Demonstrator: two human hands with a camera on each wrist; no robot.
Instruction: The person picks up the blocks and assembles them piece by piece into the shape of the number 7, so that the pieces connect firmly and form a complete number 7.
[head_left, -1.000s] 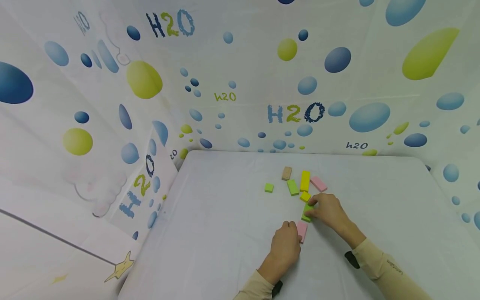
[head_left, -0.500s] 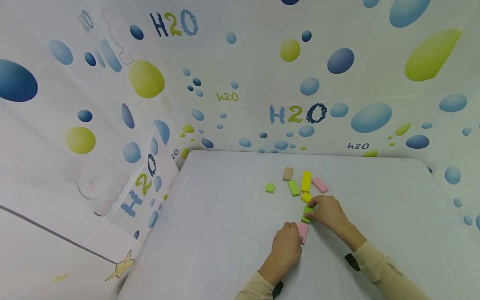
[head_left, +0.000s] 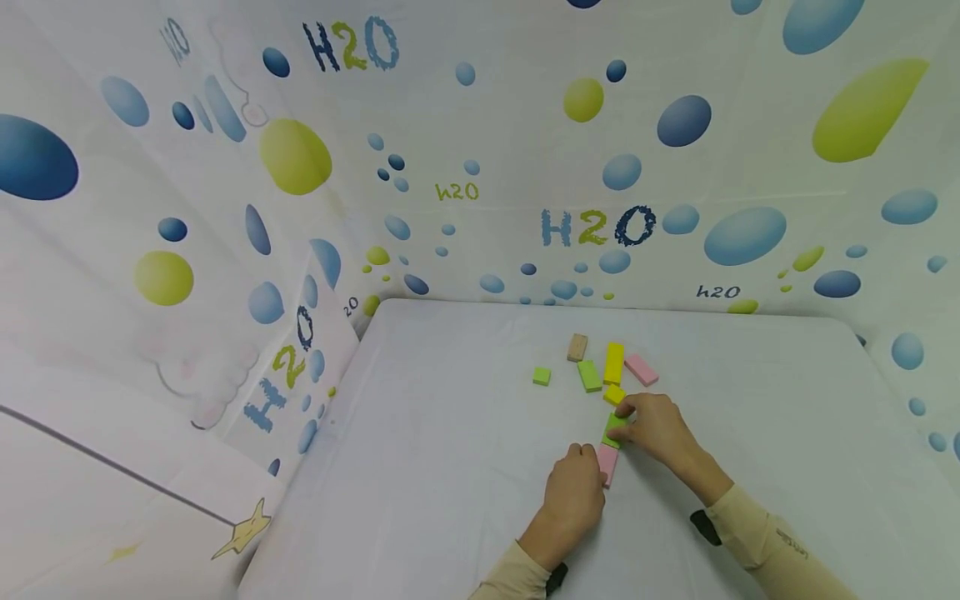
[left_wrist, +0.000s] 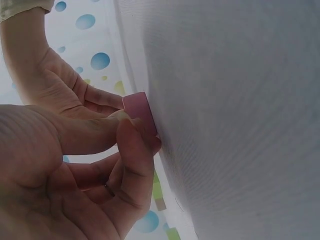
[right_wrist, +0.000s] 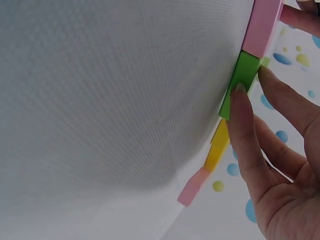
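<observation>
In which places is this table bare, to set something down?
The table is bare left of the small green block and left hand, and right of the far pink block and right sleeve. Crowded: the middle, where the left hand holds the near pink block and the right hand the near green block touching it.

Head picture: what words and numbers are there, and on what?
"H2O": on the spotted backdrop, three times, one sideways.
"h2O": there too, smaller, twice.
"2O": there too, just left of the table.
Slanted lettering, top left: too squeezed to be sure.
Right sleeve: print too small to read.
</observation>
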